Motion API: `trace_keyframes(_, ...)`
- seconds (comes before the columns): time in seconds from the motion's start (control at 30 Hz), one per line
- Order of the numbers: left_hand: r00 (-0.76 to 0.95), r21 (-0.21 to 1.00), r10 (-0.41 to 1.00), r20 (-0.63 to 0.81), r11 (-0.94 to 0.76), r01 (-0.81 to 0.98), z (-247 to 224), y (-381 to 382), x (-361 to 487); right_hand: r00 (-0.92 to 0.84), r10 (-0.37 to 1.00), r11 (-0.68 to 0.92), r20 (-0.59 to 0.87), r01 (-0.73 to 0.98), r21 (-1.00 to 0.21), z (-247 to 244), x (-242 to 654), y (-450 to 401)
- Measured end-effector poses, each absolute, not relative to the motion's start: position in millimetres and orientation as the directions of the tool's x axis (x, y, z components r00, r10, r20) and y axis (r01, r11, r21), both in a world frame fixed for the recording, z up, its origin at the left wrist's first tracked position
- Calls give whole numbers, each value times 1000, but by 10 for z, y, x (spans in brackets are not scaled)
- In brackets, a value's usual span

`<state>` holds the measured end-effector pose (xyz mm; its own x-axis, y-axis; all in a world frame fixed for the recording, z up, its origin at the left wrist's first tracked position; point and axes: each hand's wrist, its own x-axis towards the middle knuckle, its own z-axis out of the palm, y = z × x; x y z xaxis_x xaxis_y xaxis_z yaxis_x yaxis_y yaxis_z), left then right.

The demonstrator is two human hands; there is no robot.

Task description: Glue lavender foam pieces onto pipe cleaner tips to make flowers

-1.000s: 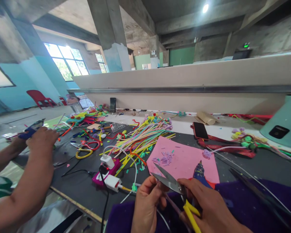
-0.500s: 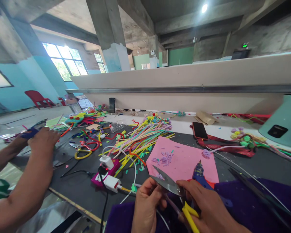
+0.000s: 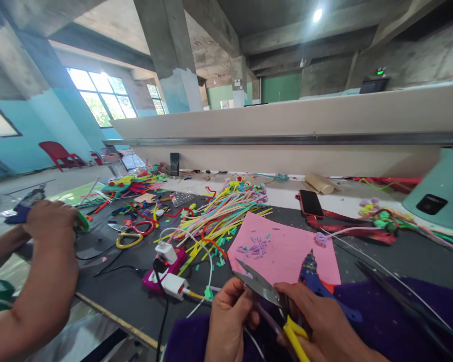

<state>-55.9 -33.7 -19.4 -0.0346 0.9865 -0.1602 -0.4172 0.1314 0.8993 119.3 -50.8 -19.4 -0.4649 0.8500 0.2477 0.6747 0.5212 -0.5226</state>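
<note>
My right hand [image 3: 317,319] is closed round yellow-handled scissors [image 3: 262,289], whose blades point up and to the left, slightly parted. Close to the blades, my left hand [image 3: 230,314] pinches a thin purple stem [image 3: 266,317] that runs down toward my right hand. Just beyond the blades lies a pink sheet [image 3: 287,251] with small purple cut pieces [image 3: 258,246] scattered on it. A blue glue gun [image 3: 311,274] rests on the sheet's near edge, beside my right hand.
Colourful stems [image 3: 226,211] lie mid-table. A magenta power strip [image 3: 166,276] with chargers and cables sits left of my hands. Further left are scissors [image 3: 130,239] and another person's arms [image 3: 47,271]. A phone [image 3: 311,203] and teal container [image 3: 438,191] stand right.
The other person's hands have moved left, and a green round object now shows by them. My own hands and the scissors have hardly moved.
</note>
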Motion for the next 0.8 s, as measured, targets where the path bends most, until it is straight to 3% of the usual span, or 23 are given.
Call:
trace_keyframes(0.27,-26,898,988,-152,127,-421,-187,-363,-562,-469,830,557,302,666,-496,-191,1179,-511)
trace_keyframes(0.8,-11,890,993,-116,99,-445,-202,-379,-576,-476,835,546,276,655,-522,-169,1153,-508)
